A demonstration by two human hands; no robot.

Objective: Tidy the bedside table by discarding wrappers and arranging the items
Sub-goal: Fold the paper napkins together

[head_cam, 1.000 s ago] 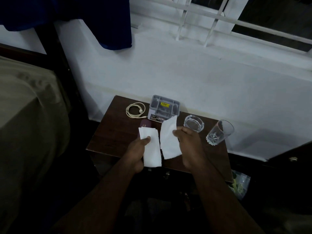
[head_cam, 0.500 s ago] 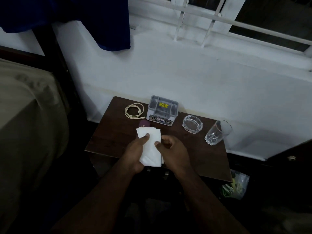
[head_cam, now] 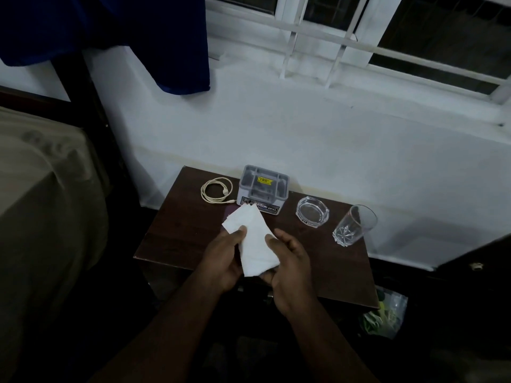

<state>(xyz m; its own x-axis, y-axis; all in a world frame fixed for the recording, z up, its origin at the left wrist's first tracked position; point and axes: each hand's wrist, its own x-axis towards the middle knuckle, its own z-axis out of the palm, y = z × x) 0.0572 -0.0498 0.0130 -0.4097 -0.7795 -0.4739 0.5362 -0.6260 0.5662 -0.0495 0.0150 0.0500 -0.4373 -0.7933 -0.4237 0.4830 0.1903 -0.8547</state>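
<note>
A stack of white paper napkins [head_cam: 253, 239] is held above the front of the dark wooden bedside table [head_cam: 177, 230]. My left hand [head_cam: 224, 258] pinches its left edge with the thumb on top. My right hand [head_cam: 287, 261] cups the right edge and the bottom corner. Behind the napkins stand a grey plastic organiser box [head_cam: 262, 187] with a yellow label, a coiled white cable [head_cam: 215, 189], a glass ashtray [head_cam: 312, 211] and an empty drinking glass [head_cam: 355, 225]. A small dark reddish item [head_cam: 230, 212] peeks out from under the napkins.
A bed with a beige cover [head_cam: 41, 203] lies to the left. A white wall and a barred window [head_cam: 359, 37] are behind the table, and blue cloth [head_cam: 138, 37] hangs at upper left. A clear plastic bag with rubbish [head_cam: 385, 316] sits on the floor at the right.
The two separate napkins were brought together into one stack. Both hands now hold it, turned a little so that its top leans left.
</note>
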